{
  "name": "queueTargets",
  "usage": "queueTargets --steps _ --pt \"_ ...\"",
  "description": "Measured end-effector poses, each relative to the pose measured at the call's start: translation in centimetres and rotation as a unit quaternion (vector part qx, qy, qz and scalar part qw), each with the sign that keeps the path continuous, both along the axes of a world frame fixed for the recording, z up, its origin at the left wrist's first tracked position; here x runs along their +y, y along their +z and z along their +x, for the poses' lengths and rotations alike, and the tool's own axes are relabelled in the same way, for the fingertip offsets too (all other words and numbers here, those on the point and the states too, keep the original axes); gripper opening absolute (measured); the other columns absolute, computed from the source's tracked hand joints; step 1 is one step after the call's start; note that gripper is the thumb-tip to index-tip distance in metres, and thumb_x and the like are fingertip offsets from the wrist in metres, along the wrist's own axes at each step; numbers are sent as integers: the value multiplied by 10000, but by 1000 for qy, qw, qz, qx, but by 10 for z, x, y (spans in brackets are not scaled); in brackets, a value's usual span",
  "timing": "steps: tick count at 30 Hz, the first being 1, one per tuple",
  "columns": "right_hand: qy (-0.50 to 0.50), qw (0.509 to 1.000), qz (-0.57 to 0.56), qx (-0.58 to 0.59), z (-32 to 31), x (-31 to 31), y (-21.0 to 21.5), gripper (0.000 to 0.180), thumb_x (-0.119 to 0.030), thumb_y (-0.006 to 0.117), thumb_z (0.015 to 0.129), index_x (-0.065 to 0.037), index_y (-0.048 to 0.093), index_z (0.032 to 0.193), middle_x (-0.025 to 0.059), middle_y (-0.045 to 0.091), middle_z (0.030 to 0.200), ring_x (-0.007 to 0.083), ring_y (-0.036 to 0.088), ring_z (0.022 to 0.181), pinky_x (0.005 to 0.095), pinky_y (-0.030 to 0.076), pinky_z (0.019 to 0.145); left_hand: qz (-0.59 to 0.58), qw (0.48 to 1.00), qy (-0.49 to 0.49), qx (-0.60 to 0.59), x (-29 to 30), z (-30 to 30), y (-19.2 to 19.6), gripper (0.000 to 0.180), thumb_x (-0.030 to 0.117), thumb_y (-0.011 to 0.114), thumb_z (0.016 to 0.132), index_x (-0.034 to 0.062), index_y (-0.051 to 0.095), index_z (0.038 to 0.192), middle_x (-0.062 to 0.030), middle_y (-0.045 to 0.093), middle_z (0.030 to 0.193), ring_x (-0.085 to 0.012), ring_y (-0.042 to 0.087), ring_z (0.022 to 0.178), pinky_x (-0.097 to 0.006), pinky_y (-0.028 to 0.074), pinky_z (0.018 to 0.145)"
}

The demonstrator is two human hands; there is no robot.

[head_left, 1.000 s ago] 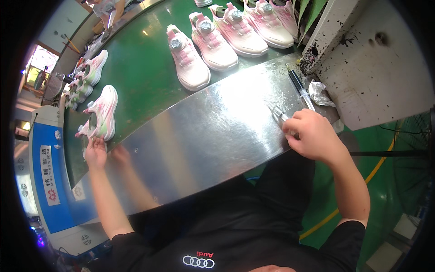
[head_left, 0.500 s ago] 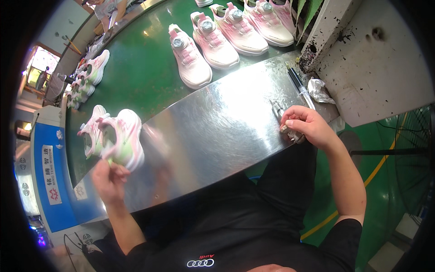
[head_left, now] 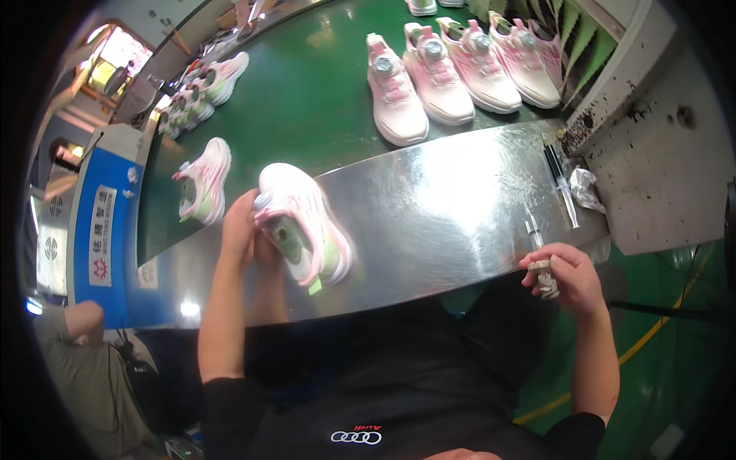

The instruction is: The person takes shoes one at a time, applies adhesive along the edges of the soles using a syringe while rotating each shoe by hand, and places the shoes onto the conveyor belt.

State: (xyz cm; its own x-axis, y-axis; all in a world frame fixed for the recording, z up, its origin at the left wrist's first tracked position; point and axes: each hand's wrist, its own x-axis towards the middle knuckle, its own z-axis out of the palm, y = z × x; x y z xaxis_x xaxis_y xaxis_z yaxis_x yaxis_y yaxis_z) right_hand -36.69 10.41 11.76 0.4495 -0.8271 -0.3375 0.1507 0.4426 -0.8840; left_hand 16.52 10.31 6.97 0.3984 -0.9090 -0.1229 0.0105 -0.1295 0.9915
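Note:
My left hand (head_left: 242, 224) is closed on a pink-and-white sneaker (head_left: 337, 247) with a green heel and a round dial, held tilted above the metal ledge. The sneaker partly hides those fingers. At the ledge's front edge, my right hand (head_left: 576, 282) pinches a small off-white, crumpled lump (head_left: 546, 282); its material is unclear. Just beyond those fingers lies a clear syringe-like tube (head_left: 534, 234) with a thin tip. Another sneaker (head_left: 207, 180) of the same kind stands alone on the green surface at the left.
Several matching sneakers (head_left: 399, 107) stand in a row at the far edge of the metal ledge (head_left: 414, 222). A black-and-clear pen-like tube (head_left: 558, 175) and crumpled white paper (head_left: 587, 188) lie at the right, beside a stained white panel (head_left: 667, 153). More shoes (head_left: 222, 80) line the far left.
My left hand has lifted the sneaker away from its mate, carrying it right and turning it. My right hand has drawn back from the ledge with the lump. The whole view has shifted.

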Motion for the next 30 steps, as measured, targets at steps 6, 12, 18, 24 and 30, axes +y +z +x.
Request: queueTargets --steps 6,12,18,24,30 --pt "64 994 -88 -17 24 21 15 723 -17 789 600 -39 420 1221 100 551 1122 173 584 943 283 497 787 118 984 -84 -107 -40 20 2 354 321 565 869 5 558 1027 -77 588 903 -135 567 861 -268 449 765" --pt "35 993 -92 71 48 28 29 722 -99 807 598 -27 420 1203 135 550 1101 164 599 851 251 494 672 -49 983 -107 142 -36 -83 70 359 243 555 857 -14 447 1083 -126 568 972 -185 598 867 -317 505 769" --pt "51 981 -169 -82 70 18 47 717 -188 794 612 -1 426 1198 162 581 976 124 541 735 238 455 658 -152 923 -124 331 -12 -126 53 478 175 575 788 -15 423 1200 -124 570 1029 -211 600 890 -325 505 792" --pt "105 940 -217 -242 110 13 60 808 -456 814 600 18 441 1136 225 569 868 188 543 689 243 431 579 -159 896 -230 344 1 -115 57 566 139 647 692 17 430 1199 -111 549 1070 -202 562 978 -331 472 845" --pt "131 906 -244 -319 146 15 79 707 -560 686 704 -23 448 1098 216 582 802 208 548 584 287 421 518 -198 883 -250 344 15 -116 55 666 8 734 620 82 435 1210 -47 541 1056 -151 529 993 -311 441 858"
